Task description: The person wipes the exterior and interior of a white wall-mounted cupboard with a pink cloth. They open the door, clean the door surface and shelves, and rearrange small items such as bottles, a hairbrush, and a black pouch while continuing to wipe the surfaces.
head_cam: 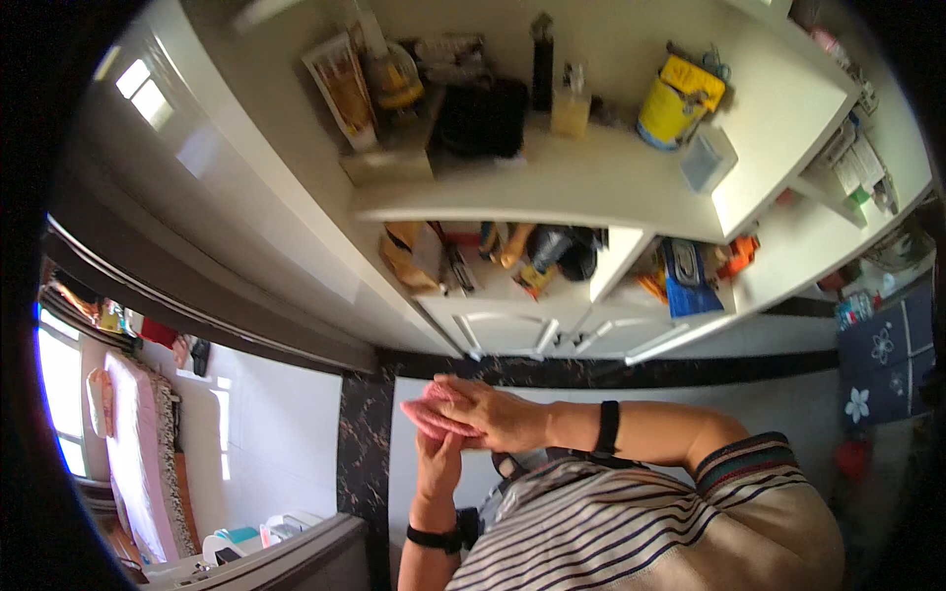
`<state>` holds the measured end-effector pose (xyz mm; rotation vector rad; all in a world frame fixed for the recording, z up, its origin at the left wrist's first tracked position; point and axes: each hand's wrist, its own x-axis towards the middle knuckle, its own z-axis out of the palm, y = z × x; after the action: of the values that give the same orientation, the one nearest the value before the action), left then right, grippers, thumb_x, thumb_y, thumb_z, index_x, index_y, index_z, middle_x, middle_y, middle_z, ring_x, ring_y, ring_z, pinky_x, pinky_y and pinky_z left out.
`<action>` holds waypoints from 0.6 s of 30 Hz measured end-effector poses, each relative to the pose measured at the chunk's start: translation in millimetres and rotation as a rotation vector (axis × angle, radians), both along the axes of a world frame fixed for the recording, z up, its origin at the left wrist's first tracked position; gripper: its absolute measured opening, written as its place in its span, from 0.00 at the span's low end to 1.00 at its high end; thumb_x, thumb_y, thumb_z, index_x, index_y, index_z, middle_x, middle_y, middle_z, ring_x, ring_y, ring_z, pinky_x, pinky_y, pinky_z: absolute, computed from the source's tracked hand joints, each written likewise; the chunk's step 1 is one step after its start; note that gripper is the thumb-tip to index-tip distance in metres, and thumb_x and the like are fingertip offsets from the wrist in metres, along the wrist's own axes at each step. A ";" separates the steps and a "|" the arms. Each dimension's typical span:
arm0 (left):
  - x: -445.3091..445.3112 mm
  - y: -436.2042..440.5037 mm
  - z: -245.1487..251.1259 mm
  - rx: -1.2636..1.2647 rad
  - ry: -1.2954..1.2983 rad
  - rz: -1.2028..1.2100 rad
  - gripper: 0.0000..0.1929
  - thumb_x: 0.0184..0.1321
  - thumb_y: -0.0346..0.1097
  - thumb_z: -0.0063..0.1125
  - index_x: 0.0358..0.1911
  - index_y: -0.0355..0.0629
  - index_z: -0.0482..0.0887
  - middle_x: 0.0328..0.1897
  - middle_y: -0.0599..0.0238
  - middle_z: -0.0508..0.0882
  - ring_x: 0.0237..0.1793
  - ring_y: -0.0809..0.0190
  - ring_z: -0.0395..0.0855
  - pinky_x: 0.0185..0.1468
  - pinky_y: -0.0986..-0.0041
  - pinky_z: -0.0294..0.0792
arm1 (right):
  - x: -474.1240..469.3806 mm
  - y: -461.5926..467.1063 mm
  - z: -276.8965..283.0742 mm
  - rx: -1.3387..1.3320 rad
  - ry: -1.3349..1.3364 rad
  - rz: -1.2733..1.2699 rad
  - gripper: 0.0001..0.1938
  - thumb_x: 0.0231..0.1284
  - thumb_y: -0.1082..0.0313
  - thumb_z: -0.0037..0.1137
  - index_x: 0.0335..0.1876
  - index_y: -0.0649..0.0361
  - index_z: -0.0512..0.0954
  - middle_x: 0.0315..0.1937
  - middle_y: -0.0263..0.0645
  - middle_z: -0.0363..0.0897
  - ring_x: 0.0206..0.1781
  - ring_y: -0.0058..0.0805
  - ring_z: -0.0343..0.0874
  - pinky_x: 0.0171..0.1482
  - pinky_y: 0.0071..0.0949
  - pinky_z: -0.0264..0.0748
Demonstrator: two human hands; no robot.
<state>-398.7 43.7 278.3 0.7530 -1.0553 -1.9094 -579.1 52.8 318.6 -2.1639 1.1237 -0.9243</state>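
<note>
A folded pink cloth (432, 414) is held between both hands, in front of the torso and above the tiled floor. My right hand (506, 417) reaches in from the right and lies over the cloth, its fingers curled on top. From below, my left hand (441, 458) grips the cloth's lower edge; some of its fingers are hidden behind it. Each wrist wears a black band. Beyond the hands stands a white shelf cabinet (547, 185) with low doors (506, 332); neither hand touches it.
On the upper shelf are a yellow can (669, 111), a clear plastic box (707, 159), a pump bottle (570, 111) and a black bag (484, 118). Lower compartments hold a blue packet (687, 277) and mixed items. Left, a doorway shows a pink-covered bed (137, 451). A dark flowered cloth (883, 362) lies right.
</note>
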 end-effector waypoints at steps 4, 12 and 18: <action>-3.4 12.5 -11.4 0.131 -0.123 -0.238 0.18 0.73 0.32 0.55 0.63 0.36 0.72 0.54 0.61 0.84 0.53 0.63 0.83 0.57 0.71 0.75 | -21.3 14.0 -33.4 0.150 -0.256 -0.011 0.32 0.51 0.70 0.71 0.65 0.59 0.74 0.58 0.50 0.76 0.61 0.50 0.77 0.64 0.39 0.75; 35.5 42.3 -49.5 -0.081 -0.537 -0.307 0.21 0.66 0.28 0.63 0.62 0.35 0.75 0.50 0.58 0.83 0.45 0.66 0.86 0.46 0.76 0.78 | -127.5 3.5 -35.0 0.347 0.296 -0.595 0.10 0.53 0.62 0.59 0.38 0.55 0.77 0.38 0.44 0.81 0.43 0.49 0.82 0.44 0.45 0.78; 80.2 73.8 -72.0 0.099 -0.643 -0.165 0.19 0.66 0.28 0.62 0.59 0.33 0.77 0.48 0.57 0.84 0.46 0.62 0.88 0.49 0.72 0.79 | -159.2 -31.6 -60.3 0.461 0.565 -0.791 0.14 0.51 0.57 0.61 0.38 0.57 0.77 0.42 0.48 0.82 0.47 0.51 0.83 0.47 0.47 0.79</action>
<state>-318.6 117.4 206.4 1.4348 -1.4449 -1.9084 -738.3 21.2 258.2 -1.6128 2.2962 -0.2466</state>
